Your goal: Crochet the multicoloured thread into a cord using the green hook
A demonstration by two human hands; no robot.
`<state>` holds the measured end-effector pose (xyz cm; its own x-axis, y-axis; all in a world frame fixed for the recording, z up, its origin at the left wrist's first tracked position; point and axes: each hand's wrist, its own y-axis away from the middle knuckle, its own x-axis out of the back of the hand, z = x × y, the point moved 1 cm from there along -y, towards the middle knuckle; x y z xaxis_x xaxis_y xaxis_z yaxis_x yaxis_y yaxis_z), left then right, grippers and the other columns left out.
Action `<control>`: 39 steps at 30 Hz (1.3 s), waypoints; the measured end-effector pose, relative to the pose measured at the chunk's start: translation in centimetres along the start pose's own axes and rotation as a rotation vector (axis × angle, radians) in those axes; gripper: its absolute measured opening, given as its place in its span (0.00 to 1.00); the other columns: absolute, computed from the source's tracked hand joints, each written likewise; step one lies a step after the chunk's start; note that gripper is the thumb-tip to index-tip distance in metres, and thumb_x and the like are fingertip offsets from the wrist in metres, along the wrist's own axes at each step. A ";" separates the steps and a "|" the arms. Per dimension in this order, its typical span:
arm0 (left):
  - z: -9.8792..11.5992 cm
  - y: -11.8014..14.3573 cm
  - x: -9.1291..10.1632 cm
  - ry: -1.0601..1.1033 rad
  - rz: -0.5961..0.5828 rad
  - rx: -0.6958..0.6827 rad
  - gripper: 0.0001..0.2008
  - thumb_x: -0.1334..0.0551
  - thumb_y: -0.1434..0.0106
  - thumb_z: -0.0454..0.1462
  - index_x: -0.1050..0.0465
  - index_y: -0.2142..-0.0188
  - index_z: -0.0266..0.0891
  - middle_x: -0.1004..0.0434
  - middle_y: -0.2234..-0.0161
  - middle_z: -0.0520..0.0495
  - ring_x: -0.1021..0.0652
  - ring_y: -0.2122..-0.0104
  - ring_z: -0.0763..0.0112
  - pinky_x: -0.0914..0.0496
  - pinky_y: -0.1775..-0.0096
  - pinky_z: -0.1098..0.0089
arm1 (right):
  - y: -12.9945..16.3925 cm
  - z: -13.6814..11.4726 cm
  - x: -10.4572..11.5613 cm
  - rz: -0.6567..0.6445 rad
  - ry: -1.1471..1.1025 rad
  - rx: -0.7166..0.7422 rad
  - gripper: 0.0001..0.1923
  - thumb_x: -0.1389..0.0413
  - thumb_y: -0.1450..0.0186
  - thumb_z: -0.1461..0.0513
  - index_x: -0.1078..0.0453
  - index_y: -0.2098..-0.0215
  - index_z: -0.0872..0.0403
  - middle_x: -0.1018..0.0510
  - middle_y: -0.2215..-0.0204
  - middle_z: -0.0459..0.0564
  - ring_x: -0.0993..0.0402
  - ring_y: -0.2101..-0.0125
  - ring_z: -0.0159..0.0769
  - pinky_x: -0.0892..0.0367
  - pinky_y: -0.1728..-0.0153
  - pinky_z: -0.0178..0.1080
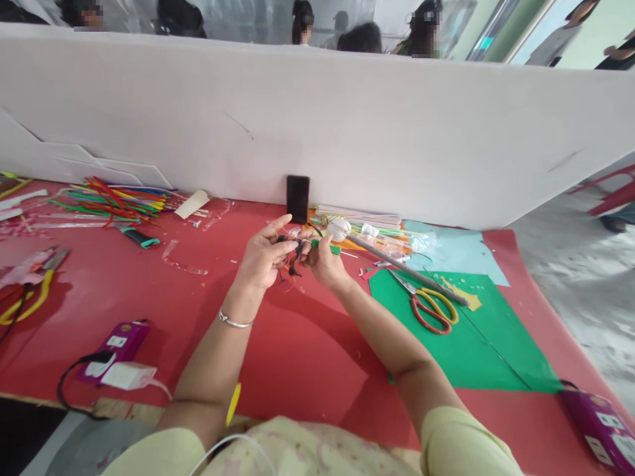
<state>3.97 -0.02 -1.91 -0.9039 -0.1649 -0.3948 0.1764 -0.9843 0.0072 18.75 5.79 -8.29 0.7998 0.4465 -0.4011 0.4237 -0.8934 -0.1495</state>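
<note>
"Dark strands (294,263): where are they?"

"Between the two hands, above the red table (317,350), in front of the upright black phone (297,198)."

"And what lies at the far left?"

"Yellow-handled pliers (47,284), then a bundle of coloured stems (116,201), with a purple box (124,338) nearer the person."

"How is the left hand (262,254) gripping?"

"Thumb and fingers pinched together on the strands, one finger stretched out."

"The right hand (327,266)?"

"Clamped on a green stick (332,249), just beside the strands; whether they touch, I can't tell."

"Further right?"

"A grey rod (404,266), then scissors (414,294) lying open on a green sheet (496,347)."
</note>
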 end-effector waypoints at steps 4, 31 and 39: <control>0.0 0.0 -0.1 0.015 0.012 0.016 0.38 0.19 0.52 0.34 0.12 0.39 0.40 0.37 0.82 0.64 0.42 0.84 0.84 0.52 0.79 0.76 | -0.1 -0.6 1.0 -0.033 0.158 0.180 0.43 0.46 0.34 0.20 0.26 0.65 0.50 0.23 0.58 0.50 0.34 0.73 0.30 0.33 0.73 0.38; 1.8 0.6 0.7 0.009 -0.099 0.025 0.28 0.22 0.52 0.31 0.10 0.49 0.38 0.25 0.76 0.56 0.39 0.82 0.84 0.49 0.79 0.76 | 0.9 -6.4 2.1 -0.308 0.558 0.447 0.37 0.44 0.23 0.31 0.16 0.68 0.51 0.23 0.48 0.57 0.24 0.54 0.45 0.20 0.51 0.50; 1.8 0.5 1.3 0.038 -0.148 0.071 0.28 0.22 0.51 0.32 0.10 0.47 0.39 0.22 0.75 0.54 0.38 0.82 0.84 0.49 0.79 0.77 | 0.8 -5.7 2.5 -0.313 0.645 0.559 0.35 0.40 0.28 0.29 0.14 0.63 0.49 0.24 0.48 0.58 0.24 0.51 0.49 0.20 0.47 0.53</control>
<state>2.17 -0.88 -0.82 -0.9022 -0.0164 -0.4310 0.0131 -0.9999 0.0107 23.54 6.51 -4.28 0.8367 0.4644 0.2903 0.5284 -0.5453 -0.6507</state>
